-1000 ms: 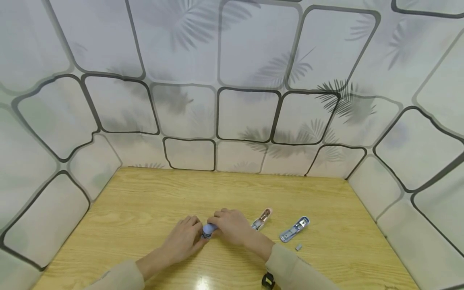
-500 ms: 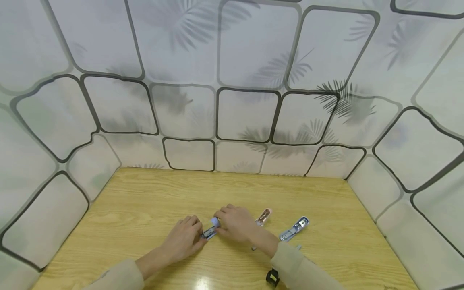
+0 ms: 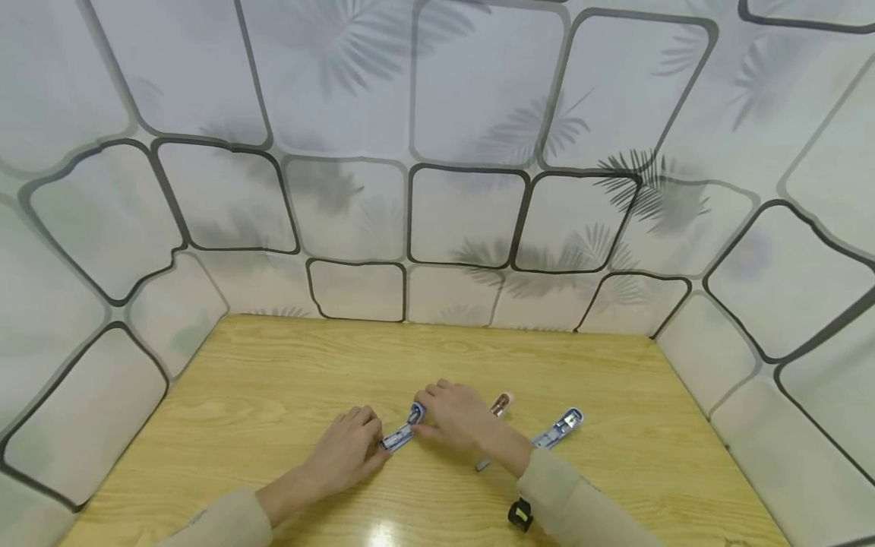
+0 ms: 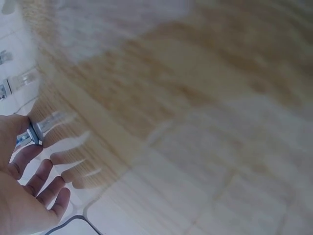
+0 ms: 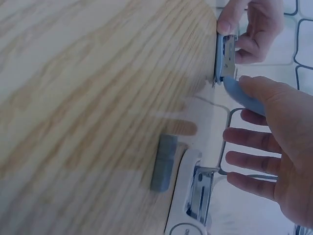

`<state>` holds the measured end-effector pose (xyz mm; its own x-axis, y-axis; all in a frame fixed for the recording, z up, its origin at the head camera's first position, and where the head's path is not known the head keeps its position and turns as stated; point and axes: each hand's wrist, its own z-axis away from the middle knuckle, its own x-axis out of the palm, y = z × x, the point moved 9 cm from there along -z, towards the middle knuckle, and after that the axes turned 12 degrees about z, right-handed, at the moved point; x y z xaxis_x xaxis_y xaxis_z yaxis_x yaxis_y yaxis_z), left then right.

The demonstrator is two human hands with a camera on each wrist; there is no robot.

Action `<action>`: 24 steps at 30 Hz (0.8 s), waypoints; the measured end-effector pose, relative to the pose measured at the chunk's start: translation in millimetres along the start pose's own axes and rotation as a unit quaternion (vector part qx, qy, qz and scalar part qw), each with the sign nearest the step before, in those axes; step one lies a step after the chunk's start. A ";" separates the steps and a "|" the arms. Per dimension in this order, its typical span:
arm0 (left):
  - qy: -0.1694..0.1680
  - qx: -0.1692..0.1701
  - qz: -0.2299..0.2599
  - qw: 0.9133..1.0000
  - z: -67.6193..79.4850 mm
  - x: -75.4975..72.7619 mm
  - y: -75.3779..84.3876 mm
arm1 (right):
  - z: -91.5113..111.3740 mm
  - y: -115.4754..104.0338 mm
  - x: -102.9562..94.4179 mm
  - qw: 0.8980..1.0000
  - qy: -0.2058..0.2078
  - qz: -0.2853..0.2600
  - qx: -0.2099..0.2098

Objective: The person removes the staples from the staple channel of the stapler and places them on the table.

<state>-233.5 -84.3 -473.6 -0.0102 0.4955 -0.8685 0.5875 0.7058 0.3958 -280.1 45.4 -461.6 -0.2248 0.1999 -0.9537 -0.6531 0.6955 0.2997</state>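
Observation:
A small blue stapler [image 3: 398, 437] is folded wide open between my two hands, with its metal channel showing. My left hand [image 3: 345, 454] pinches its base end between thumb and forefinger; the left wrist view shows the other fingers of this hand [image 4: 41, 188] loosely bent. My right hand [image 3: 454, 416] holds the swung-back blue top cover [image 5: 247, 98], its thumb on the cover and the remaining fingers extended in the right wrist view. Below that hand lie a grey staple strip [image 5: 165, 164] and an opened pale stapler [image 5: 188, 196], pinkish in the head view.
Right of my right forearm lies another opened blue stapler [image 3: 559, 429], partly covered by the arm. A black object with a yellow mark [image 3: 520, 514] is beside the right sleeve. Patterned fabric walls [image 3: 458, 213] enclose the wooden table [image 3: 307, 357] at the back and sides.
My right hand has moved right and away from me, swinging the blue stapler's top cover back from its base. The left hand has stayed in place, holding the base.

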 end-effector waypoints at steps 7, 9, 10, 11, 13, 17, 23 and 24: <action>-0.006 -0.010 -0.004 1.000 -0.4 1.0 -2.3 | 0.5 8.7 5.3 1.000 0.012 0.013 0.005; -0.007 -0.012 -0.003 1.000 -0.3 1.1 -2.4 | 0.7 10.6 6.2 1.000 0.008 0.010 0.007; -0.008 -0.012 -0.003 1.000 -0.3 1.3 -2.4 | 0.9 11.2 6.3 1.000 0.007 0.011 0.008; -0.007 -0.011 -0.003 1.000 -0.2 1.3 -2.2 | 1.2 11.6 6.3 1.000 0.006 0.012 0.007; -0.007 -0.010 -0.002 1.000 0.1 1.5 -2.0 | 1.7 12.0 6.9 1.000 0.004 0.017 0.006; -0.007 -0.008 -0.004 1.000 0.7 1.8 -1.8 | 2.4 12.9 10.3 1.000 0.000 0.029 0.002; -0.008 -0.004 -0.010 1.000 1.0 2.8 -1.8 | 2.3 15.9 16.9 1.000 -0.011 0.028 0.008; -0.008 -0.003 -0.011 1.000 1.0 2.9 -1.8 | 2.2 16.2 17.6 1.000 -0.012 0.028 0.009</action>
<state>-233.8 -84.6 -477.1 -0.0098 0.4714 -0.8819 0.5824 0.7196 0.3782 -293.1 61.7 -473.6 -0.2436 0.2543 -0.9359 -0.6269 0.6950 0.3520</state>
